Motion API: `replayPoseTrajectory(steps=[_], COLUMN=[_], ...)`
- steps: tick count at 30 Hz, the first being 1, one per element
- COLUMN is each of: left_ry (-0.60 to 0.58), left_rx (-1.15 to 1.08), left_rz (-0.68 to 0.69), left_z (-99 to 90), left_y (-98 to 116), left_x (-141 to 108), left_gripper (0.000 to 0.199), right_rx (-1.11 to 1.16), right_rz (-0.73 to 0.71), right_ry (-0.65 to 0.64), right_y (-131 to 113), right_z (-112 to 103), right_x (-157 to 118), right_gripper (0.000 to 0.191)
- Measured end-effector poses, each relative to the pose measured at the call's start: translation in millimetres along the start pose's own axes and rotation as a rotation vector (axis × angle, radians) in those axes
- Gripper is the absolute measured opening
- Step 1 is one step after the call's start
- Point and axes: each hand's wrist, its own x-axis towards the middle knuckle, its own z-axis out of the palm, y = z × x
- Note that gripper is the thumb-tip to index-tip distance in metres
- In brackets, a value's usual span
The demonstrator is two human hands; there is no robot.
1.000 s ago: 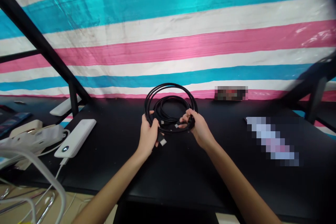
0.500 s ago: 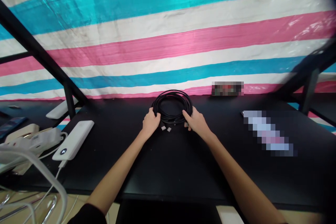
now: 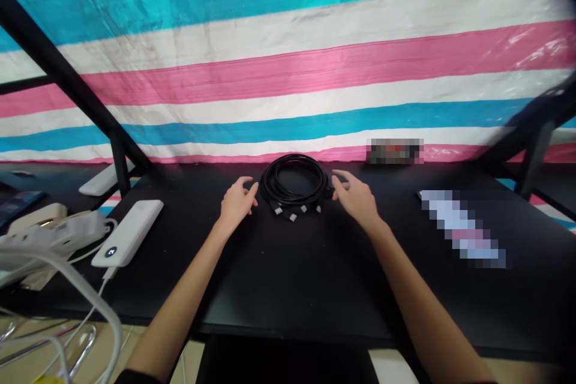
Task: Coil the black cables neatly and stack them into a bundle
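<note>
A coil of black cable point(image 3: 294, 199) lies on the black table point(image 3: 279, 288), close to the striped sheet behind. Several pale connectors point(image 3: 293, 217) poke out at its near side. Just left of the coil is my left hand point(image 3: 238, 199), its fingers apart and nothing in it. On the other side, my right hand point(image 3: 355, 197) hovers by the coil's right edge, thumb and fingers spread, also holding nothing. Whether its fingertips brush the cable is hard to tell.
At left lie a white power bank point(image 3: 130, 233) with a cable plugged in and a white power strip point(image 3: 58, 234). A blurred-out flat object point(image 3: 459, 228) lies at right, another point(image 3: 395, 151) at the back. Black metal frame bars point(image 3: 81, 90) flank both sides.
Both hands have let go of the coiled cable and moved outward, left and right. The coil now rests on the table, with more of its connectors showing.
</note>
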Motion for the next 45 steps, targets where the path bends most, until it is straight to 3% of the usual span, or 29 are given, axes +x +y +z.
replayPoseTrajectory(steps=[5, 10, 14, 20, 45], left_ry=[-0.063, -0.280, -0.356, -0.353, -0.312], left_rx=[0.059, 0.006, -0.053, -0.087, -0.028], left_rz=[-0.029, 0.041, 0.072, 0.055, 0.075], left_z=[-17.8, -23.3, -28.1, -29.4, -26.0], left_y=[-26.4, -43.7, -42.2, -39.3, -48.4], left_x=[-1.7, -5.3, -11.9, -13.6, -12.1], left_gripper=[0.026, 0.031, 0.036, 0.037, 0.034], right_rx=[-0.130, -0.197, -0.237, -0.253, -0.346], right_rz=[0.154, 0.198, 0.161, 0.104, 0.072], right_ry=[-0.067, -0.167, -0.193, -0.248, -0.210], right_y=[19.4, 39.3, 49.1, 54.5, 40.4], right_z=[-17.3, -15.9, -11.5, -12.1, -4.7], right_x=[3.5, 10.4, 15.3, 17.6, 8.9], right_gripper=[0.027, 0.025, 0.031, 0.033, 0.030])
